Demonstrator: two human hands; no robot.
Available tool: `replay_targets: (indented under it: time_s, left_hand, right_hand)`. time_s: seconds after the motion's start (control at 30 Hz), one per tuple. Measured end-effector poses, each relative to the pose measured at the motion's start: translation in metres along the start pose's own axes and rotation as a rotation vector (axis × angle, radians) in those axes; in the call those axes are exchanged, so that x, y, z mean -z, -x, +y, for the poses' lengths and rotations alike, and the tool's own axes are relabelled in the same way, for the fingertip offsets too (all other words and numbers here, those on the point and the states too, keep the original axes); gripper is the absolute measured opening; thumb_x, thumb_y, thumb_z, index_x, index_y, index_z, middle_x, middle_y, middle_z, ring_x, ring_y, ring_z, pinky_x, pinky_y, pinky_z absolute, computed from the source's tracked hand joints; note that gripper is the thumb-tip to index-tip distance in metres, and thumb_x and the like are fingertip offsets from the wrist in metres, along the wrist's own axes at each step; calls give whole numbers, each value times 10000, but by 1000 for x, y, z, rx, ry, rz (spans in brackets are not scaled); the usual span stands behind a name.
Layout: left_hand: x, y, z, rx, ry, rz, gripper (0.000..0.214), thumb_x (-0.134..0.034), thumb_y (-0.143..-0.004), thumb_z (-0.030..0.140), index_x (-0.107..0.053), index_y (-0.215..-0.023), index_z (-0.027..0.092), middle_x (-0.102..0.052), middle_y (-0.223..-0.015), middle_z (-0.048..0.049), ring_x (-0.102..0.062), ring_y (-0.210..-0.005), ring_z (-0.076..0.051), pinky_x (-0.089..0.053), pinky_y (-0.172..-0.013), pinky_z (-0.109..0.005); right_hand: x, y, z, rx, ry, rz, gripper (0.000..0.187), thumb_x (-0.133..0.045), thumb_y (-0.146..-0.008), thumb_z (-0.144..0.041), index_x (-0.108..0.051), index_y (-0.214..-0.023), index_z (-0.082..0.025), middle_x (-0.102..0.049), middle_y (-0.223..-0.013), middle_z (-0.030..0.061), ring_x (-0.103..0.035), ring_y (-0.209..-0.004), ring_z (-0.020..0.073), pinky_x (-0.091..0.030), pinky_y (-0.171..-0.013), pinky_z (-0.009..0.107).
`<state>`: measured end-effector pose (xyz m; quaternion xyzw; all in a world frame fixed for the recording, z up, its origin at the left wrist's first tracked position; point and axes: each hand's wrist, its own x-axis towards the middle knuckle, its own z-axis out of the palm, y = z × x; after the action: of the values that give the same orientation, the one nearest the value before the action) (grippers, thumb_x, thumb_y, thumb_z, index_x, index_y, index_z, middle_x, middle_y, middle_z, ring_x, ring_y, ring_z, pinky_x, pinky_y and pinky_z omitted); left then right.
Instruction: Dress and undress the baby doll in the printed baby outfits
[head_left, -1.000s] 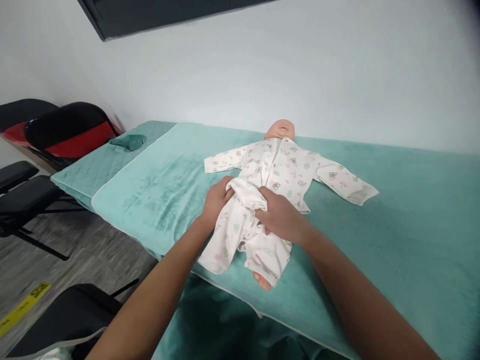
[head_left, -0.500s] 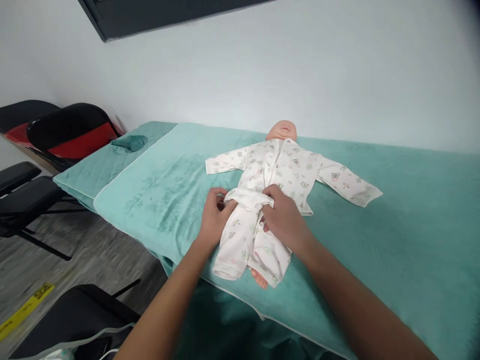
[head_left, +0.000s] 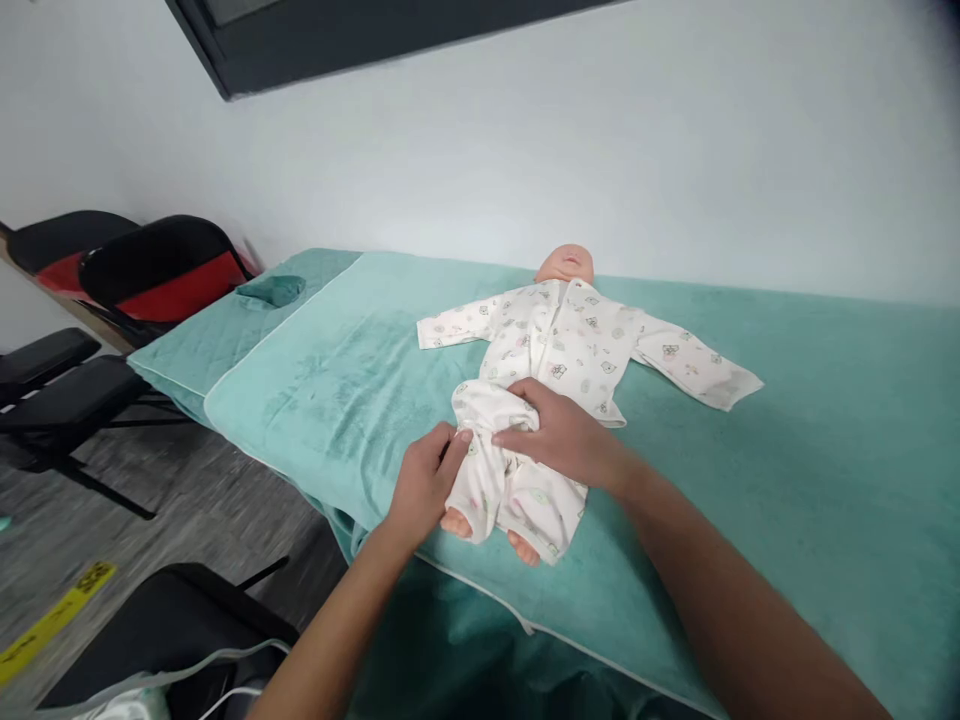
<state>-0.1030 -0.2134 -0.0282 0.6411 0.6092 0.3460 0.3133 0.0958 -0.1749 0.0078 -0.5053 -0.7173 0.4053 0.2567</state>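
Observation:
A baby doll (head_left: pixel 565 264) lies face up on a teal towel (head_left: pixel 787 470), wearing a white printed top (head_left: pixel 577 345) with sleeves spread out. White printed trousers (head_left: pixel 517 490) cover its legs, and both bare feet show at the cuffs. My right hand (head_left: pixel 559 435) is closed on the bunched waistband at the doll's belly. My left hand (head_left: pixel 424 482) grips the trouser leg on the left, beside the doll's foot.
The towel lies on a teal padded table (head_left: pixel 180 345) against a white wall. A small teal cloth (head_left: pixel 271 291) sits at the table's far left corner. Black and red chairs (head_left: pixel 150 275) stand on the left. Another black seat (head_left: pixel 161 630) is below left.
The left trouser leg has been drawn up, so the doll's second foot now shows. My left hand slid down from the waistband to the leg; my right hand stayed at the waist.

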Motion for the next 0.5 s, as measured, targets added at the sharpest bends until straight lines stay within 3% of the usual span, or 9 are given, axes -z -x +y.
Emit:
replay_targets:
  time_s: [0.07, 0.2, 0.33, 0.5]
  left_hand:
    - [-4, -11, -1, -52, -43, 41, 342, -439, -944, 429, -449, -685, 206, -478, -634, 42, -442, -621, -130, -342, -621, -262]
    - [-13, -17, -9, -97, -94, 142, 323, -416, -952, 415, -473, -708, 210, -519, -655, 27, -470, -630, -138, -355, -624, -268]
    - [-20, -2, -21, -95, -65, 217, 256, -440, -954, 404, -530, -810, 212, -577, -700, 18, -529, -649, -144, -396, -638, -268]
    - [-30, 28, -40, -156, 23, 341, 145, -476, -961, 319, -547, -1037, 218, -612, -900, -17, -595, -796, -157, -476, -721, -275]
  right_hand:
    - [0, 1, 0, 32, 37, -33, 406, -710, -742, -387, -564, -1094, -245, -675, -1069, 26, -633, -969, 238, -460, -788, 335]
    - [-6, 0, 0, 15, 68, 24, 225, -594, -786, -248, -563, -1009, -247, -676, -958, 1, -627, -876, 209, -431, -749, 322]
    - [-12, -3, 0, 1, 75, 120, 212, -528, -765, -164, -553, -960, -244, -673, -935, -3, -615, -878, 210, -412, -741, 315]
    - [-14, -5, 3, -10, 36, 263, 205, -506, -773, -164, -562, -955, -240, -676, -948, 10, -616, -907, 217, -422, -750, 314]
